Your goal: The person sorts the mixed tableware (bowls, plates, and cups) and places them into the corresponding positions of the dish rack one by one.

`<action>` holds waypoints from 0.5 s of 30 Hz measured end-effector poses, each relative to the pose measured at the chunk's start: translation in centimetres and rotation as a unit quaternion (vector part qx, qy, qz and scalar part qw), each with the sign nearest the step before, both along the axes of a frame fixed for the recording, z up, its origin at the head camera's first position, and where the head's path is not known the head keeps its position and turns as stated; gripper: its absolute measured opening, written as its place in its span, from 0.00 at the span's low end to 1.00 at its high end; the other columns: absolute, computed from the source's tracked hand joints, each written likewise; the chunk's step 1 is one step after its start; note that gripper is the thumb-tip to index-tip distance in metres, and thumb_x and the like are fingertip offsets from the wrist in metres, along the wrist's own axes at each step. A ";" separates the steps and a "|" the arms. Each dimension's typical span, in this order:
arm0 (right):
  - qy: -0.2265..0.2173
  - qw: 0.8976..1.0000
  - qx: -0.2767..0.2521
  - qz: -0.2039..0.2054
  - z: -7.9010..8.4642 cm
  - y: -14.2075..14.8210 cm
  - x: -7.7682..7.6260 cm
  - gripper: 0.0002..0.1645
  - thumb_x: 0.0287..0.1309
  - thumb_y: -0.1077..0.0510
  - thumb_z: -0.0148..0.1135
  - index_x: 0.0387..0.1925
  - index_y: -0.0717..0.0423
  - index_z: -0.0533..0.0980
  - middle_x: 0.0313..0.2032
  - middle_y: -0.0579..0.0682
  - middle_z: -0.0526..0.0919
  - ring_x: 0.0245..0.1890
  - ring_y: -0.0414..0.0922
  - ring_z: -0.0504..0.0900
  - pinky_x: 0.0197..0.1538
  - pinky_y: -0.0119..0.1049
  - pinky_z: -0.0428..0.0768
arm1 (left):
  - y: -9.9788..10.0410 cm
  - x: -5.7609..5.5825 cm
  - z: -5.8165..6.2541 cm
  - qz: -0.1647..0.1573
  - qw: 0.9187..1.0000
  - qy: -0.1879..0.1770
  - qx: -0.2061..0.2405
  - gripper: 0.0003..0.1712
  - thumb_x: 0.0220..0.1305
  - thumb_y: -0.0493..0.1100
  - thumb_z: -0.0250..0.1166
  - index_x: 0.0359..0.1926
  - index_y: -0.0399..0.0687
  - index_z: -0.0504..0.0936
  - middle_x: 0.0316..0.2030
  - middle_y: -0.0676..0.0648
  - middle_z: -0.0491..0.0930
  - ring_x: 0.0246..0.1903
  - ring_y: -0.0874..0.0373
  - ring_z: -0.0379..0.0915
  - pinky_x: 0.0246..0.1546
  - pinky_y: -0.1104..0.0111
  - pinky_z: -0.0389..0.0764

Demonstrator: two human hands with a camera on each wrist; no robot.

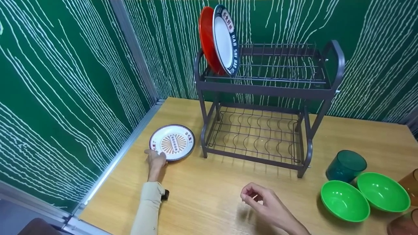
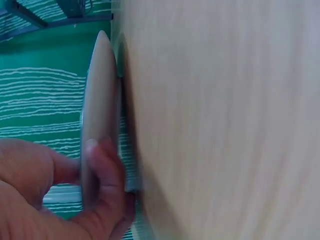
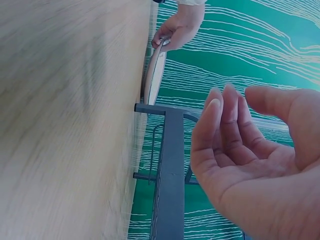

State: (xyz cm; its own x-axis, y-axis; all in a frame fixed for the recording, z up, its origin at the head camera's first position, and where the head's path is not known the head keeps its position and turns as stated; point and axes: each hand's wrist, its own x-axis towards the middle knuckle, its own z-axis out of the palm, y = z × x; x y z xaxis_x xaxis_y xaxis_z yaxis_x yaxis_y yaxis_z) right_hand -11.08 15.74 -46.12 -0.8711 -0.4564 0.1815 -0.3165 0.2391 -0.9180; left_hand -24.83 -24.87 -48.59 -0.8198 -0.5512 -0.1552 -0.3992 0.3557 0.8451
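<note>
The white plate (image 1: pixel 174 142) is just beyond the left grip (image 1: pixel 156 160), which pinches its near rim, thumb above and fingers beneath, probably because both faces can be reached there. The right grip (image 1: pixel 266 202), well to the right, has fingers loosely curved around nothing over the surface (image 1: pixel 202 195). To its right sits a green bowl (image 1: pixel 345 201). Beyond both grips stands the rack (image 1: pixel 261 90), whose upper wires likely keep the red plate (image 1: pixel 207 39) and dark-rimmed plate (image 1: pixel 224 42) on edge. The head view shows the white plate's printed face; the left wrist view shows its underside and the fingers there. The right wrist view reveals its tilt, near rim raised; whether its far edge touches, I cannot tell.
</note>
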 end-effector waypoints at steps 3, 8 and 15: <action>-0.001 1.000 0.005 0.002 -0.1 0.0 0.0 0.05 0.72 0.56 0.62 0.38 0.52 0.79 0.34 0.49 0.83 0.34 0.37 0.80 0.39 0.32 0.82 | 0.3 -0.2 -0.1 0.011 0.999 0.034 0.013 0.36 0.75 0.34 0.50 0.72 0.22 0.42 0.41 0.29 0.76 0.15 0.58 0.72 0.17 0.72 0.75; 0.021 1.000 -0.001 0.005 -0.4 0.0 -0.1 0.04 0.72 0.57 0.62 0.38 0.51 0.79 0.33 0.45 0.83 0.33 0.40 0.82 0.39 0.33 0.82 | 0.9 -0.2 0.2 0.025 0.994 0.104 0.025 0.28 0.77 0.34 0.46 0.70 0.25 0.48 0.38 0.33 0.76 0.14 0.60 0.69 0.17 0.73 0.72; 0.022 1.000 -0.001 0.005 -0.5 0.1 -0.1 0.04 0.72 0.57 0.62 0.37 0.50 0.79 0.33 0.47 0.83 0.33 0.43 0.82 0.38 0.33 0.83 | 1.1 0.1 0.6 0.044 0.987 0.153 0.024 0.22 0.77 0.34 0.45 0.66 0.27 0.54 0.43 0.29 0.76 0.15 0.60 0.69 0.18 0.74 0.71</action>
State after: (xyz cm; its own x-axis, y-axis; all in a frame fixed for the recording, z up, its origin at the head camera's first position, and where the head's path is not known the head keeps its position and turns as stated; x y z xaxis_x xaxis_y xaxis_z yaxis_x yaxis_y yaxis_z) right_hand -11.23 15.80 -46.60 -0.8578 -0.4646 0.2199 -0.3587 0.2346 -0.9035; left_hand -24.72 -23.73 -47.95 -0.7817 -0.6202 0.0649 -0.1502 0.2883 0.9457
